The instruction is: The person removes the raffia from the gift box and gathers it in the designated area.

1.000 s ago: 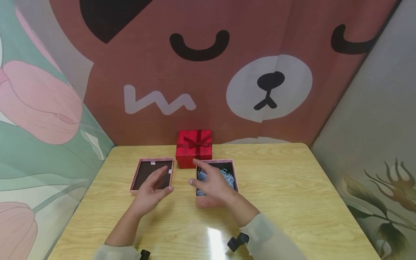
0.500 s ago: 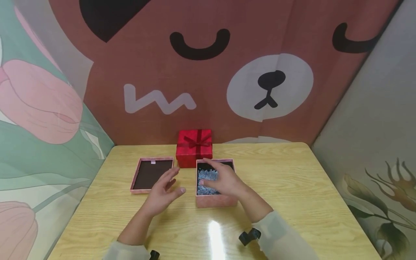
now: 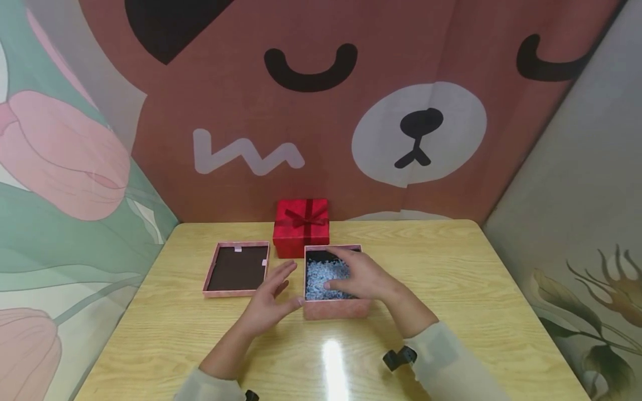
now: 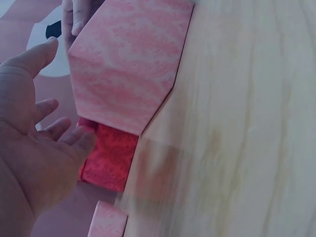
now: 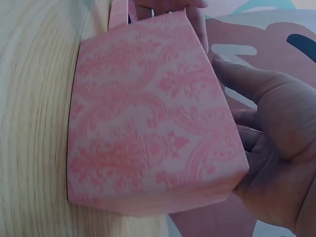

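A right hand [image 3: 368, 275] hung over a pink box [image 3: 331, 310] of blue shreds [image 3: 318, 275], a left hand [image 3: 271, 307] at the box's eight o'clock, both thumbs spread from the fingers.

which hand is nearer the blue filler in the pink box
Right: the right hand is over the blue filler; the left hand is outside the pink box, to its left.

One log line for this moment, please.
left grip: empty, left of pink patterned box; right grip: empty, over blue shredded filler; upturned pink lid: farther left; red ribboned gift box: behind
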`<control>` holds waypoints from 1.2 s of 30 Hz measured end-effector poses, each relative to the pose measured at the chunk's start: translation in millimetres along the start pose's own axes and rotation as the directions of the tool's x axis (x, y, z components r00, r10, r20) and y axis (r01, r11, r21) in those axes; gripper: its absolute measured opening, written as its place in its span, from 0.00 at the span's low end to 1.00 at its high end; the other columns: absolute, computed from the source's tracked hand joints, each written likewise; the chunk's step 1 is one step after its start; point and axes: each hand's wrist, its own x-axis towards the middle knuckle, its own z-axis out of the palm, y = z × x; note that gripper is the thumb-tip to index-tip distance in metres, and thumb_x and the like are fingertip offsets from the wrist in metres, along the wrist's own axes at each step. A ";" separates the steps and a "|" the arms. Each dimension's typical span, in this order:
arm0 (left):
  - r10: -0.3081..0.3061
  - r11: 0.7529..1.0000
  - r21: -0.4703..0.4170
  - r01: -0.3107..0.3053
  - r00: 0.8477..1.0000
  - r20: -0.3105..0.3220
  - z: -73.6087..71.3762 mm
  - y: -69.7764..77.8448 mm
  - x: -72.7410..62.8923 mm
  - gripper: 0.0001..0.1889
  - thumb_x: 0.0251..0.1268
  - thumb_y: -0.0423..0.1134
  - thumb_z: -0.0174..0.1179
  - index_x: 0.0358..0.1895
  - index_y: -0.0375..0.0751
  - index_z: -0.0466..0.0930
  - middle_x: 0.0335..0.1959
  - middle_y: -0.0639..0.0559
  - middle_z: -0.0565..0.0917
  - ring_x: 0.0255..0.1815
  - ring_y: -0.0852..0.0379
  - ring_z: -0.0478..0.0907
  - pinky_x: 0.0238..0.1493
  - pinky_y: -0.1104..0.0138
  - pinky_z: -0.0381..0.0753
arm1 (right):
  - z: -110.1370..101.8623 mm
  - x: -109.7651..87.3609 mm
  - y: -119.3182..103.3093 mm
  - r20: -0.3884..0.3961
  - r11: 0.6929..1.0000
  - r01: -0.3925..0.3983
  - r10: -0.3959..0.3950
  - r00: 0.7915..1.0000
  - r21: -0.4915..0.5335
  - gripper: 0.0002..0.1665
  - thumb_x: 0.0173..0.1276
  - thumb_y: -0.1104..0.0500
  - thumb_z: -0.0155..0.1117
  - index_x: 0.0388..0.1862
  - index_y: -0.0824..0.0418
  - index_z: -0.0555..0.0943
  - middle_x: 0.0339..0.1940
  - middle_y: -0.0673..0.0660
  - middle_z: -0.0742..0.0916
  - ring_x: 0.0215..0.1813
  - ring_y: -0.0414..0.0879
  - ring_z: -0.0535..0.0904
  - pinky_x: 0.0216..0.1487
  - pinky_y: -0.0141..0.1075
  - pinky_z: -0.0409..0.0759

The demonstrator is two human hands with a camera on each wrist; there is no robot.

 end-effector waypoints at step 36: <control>-0.071 0.991 -0.113 0.068 0.997 -0.017 27.5 -8.6 6.3 0.44 0.63 0.33 0.74 0.81 0.42 0.62 0.81 0.46 0.62 0.80 0.43 0.61 0.76 0.47 0.61 | 11.0 21.6 -12.2 0.218 0.875 -0.062 0.187 0.958 -0.480 0.59 0.57 0.33 0.78 0.78 0.62 0.68 0.75 0.61 0.75 0.75 0.58 0.70 0.73 0.53 0.73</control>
